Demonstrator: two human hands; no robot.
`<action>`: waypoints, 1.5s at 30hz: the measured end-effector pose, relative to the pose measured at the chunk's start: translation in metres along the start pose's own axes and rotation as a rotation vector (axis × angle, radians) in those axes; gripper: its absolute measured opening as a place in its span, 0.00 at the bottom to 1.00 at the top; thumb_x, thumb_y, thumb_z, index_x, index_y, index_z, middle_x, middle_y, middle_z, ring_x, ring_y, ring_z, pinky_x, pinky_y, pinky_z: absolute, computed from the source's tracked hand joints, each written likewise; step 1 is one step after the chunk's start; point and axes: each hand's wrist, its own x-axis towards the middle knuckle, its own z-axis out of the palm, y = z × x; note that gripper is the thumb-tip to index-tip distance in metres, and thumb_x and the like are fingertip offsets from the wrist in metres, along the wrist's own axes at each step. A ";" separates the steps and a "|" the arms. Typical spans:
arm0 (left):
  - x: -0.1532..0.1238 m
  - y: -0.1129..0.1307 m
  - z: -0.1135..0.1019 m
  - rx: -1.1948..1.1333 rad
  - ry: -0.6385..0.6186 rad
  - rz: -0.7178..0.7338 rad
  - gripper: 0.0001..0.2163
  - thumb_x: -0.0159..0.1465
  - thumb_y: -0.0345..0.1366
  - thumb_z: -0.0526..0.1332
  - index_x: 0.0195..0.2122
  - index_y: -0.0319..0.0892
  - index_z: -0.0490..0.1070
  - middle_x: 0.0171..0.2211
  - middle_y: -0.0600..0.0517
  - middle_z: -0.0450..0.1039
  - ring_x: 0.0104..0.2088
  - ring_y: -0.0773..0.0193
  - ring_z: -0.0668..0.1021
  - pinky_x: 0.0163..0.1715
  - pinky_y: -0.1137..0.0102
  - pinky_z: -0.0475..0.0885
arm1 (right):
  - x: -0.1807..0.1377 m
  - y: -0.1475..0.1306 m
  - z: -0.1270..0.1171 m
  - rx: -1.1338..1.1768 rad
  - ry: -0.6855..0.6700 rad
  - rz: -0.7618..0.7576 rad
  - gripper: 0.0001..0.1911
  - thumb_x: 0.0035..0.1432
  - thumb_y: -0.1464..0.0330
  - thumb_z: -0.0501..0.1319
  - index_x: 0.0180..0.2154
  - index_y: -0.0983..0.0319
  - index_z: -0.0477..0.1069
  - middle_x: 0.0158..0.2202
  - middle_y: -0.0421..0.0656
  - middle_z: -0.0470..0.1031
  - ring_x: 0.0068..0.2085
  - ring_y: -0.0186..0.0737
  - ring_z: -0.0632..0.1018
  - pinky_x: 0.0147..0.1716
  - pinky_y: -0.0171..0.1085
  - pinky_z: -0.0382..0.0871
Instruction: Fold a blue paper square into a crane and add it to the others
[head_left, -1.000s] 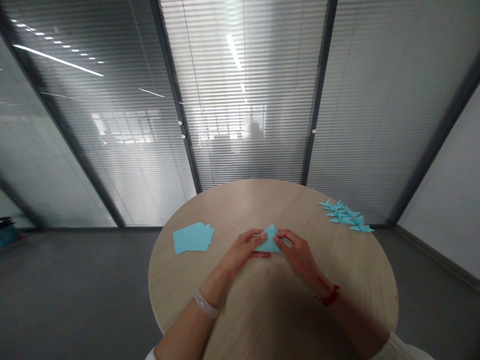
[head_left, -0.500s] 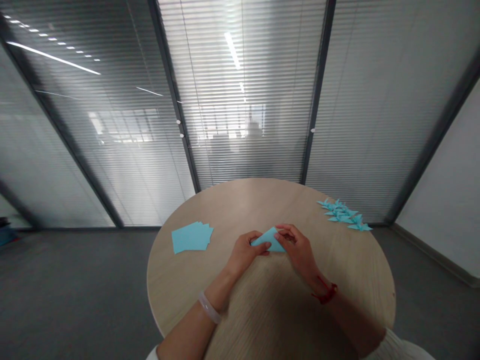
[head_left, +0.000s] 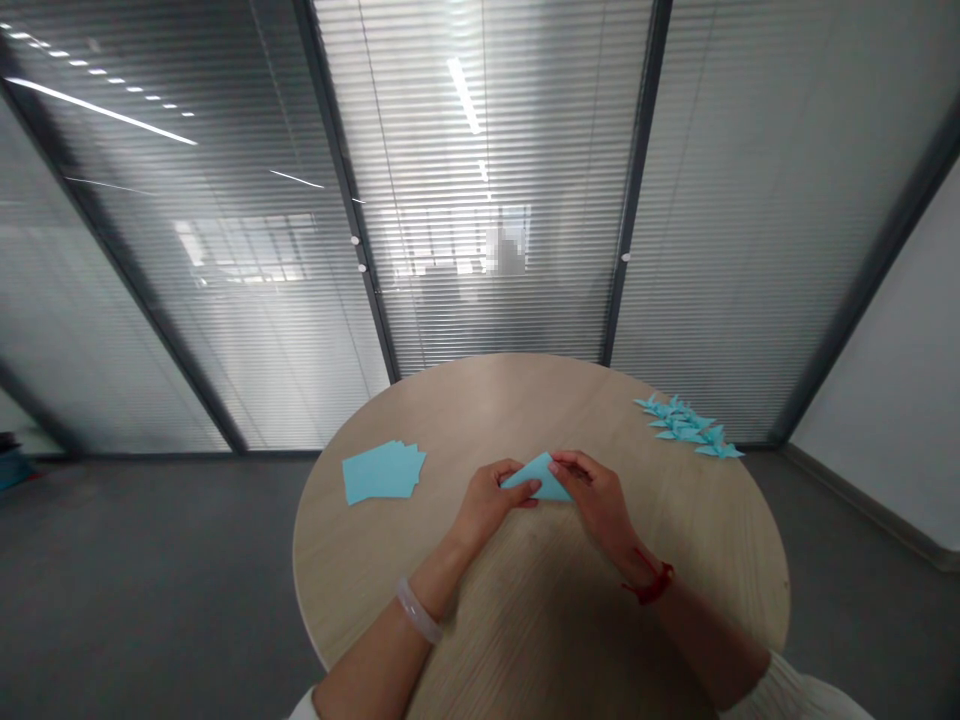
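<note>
Folded blue paper (head_left: 543, 472) between your two hands

The piece lies over the near-middle part of the round tabletop (head_left: 480, 415), directly in front of you; whether it rests on the wood or is slightly raised cannot be told. Its long axis runs roughly crosswise, from one hand to the other, with a corner pointing away from you. Neither hand is nearer, since both touch it. Your left hand (head_left: 486, 506) grips the left end, thumb laid across the upper face. Your right hand (head_left: 600, 497) pinches the upper right edge between thumb and fingertips, lying to the right of the piece. Farther out, a fanned stack of blue sheets (head_left: 382, 472) lies to the left, well apart from your left hand; a cluster of blue folded figures (head_left: 684, 426) sits by the far right rim.
</note>
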 end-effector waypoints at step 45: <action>-0.002 0.004 -0.001 -0.363 0.260 0.086 0.13 0.44 0.36 0.72 0.31 0.38 0.77 0.24 0.51 0.77 0.27 0.67 0.76 0.34 0.73 0.72 | 0.005 0.002 -0.002 0.275 0.128 0.135 0.16 0.48 0.57 0.66 0.35 0.62 0.74 0.31 0.43 0.77 0.33 0.39 0.75 0.33 0.36 0.67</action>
